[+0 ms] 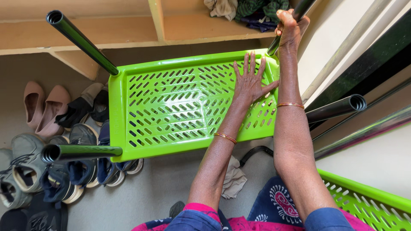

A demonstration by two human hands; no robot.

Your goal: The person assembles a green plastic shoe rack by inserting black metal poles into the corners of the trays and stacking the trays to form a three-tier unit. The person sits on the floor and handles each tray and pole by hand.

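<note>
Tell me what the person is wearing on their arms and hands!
Each wrist has a thin gold-coloured bangle: one on the left wrist and one on the right wrist. The left hand and right hand are bare, with no gloves, and I can't make out any rings. Dark blue sleeves with pink edging cover only the upper arms, so the forearms are bare.

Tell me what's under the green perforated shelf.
Under the green shelf, shoes poke out at its left and front edges on the grey floor. Whatever lies beneath its middle is covered.
</note>
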